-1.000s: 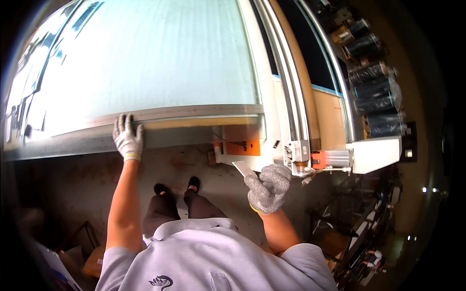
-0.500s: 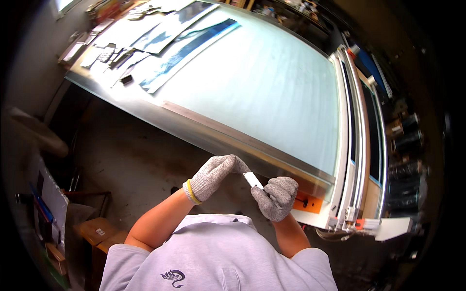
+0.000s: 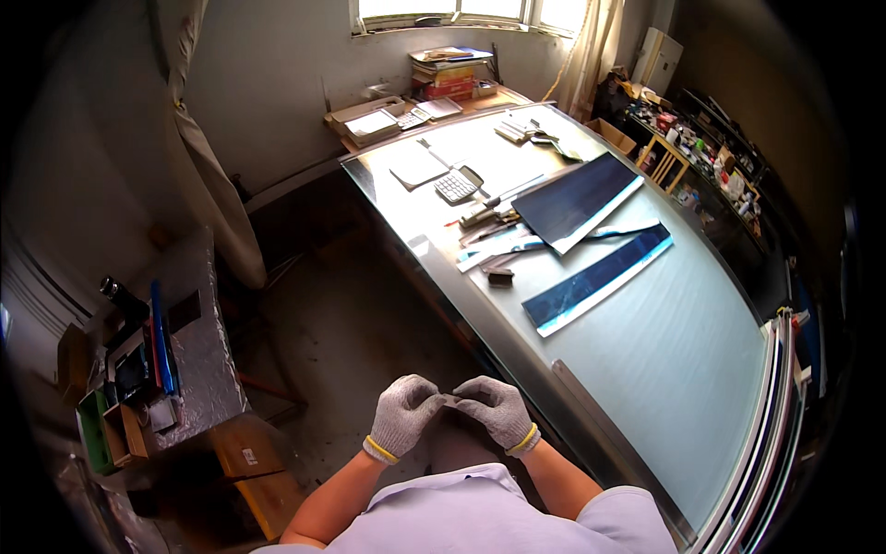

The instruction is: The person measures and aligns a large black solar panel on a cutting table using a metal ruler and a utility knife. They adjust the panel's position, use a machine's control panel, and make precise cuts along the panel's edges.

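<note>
My left hand (image 3: 404,415) and my right hand (image 3: 498,413), both in grey knit gloves with yellow cuffs, meet in front of my body beside the table edge. Between their pinched fingertips is a small flat piece (image 3: 449,400), mostly covered by the gloves. Closest to my right hand is the long glass-topped table (image 3: 683,369), with a flat bar (image 3: 591,406) along its near edge. Farther up the table lie a dark blue film sheet (image 3: 581,198), a narrower blue film strip (image 3: 600,282) and a small dark block (image 3: 500,278).
A calculator (image 3: 456,185) and loose tools lie on the table's far part. Metal rails (image 3: 771,443) cross its right end. To the left are a silvery-covered bench (image 3: 198,388) with trays and a brown box-like piece (image 3: 263,471). A curtain (image 3: 217,175) hangs behind.
My view has swung left, bringing the window, far table end and left bench into sight. Both hands have drawn closer together; the white piece that showed between them is now mostly covered.
</note>
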Tool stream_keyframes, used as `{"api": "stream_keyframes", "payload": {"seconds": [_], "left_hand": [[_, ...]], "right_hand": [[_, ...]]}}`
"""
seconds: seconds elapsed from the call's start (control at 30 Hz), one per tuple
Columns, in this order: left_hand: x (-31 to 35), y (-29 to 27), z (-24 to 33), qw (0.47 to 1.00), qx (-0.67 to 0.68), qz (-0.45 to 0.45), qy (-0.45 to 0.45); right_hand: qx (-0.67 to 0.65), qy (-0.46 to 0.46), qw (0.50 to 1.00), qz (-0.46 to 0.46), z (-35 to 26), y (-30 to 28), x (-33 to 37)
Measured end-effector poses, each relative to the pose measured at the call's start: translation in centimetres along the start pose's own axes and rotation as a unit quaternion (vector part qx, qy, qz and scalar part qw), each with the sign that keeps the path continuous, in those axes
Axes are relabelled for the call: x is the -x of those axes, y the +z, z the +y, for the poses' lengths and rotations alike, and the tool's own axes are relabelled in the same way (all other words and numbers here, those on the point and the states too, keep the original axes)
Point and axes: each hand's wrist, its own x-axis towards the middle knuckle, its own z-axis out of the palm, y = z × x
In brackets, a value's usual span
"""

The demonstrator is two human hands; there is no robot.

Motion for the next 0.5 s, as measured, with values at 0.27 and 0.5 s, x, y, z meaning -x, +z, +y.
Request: {"api": "stream_keyframes", "payload": {"seconds": [0.27,0.5], "left_hand": [[-12.2,-12.2,-10.0,0.987,-0.097,0.127,0.018],[-28.8,-24.6,-17.0,0.980,-0.048,0.170,-0.085]], "right_hand": [[-0.042,0.056,0.990,-0.120,3.5,7.5,-23.5],[0.247,-0.006,0.968,0.032,8.4,3.3,-45.6]]}}
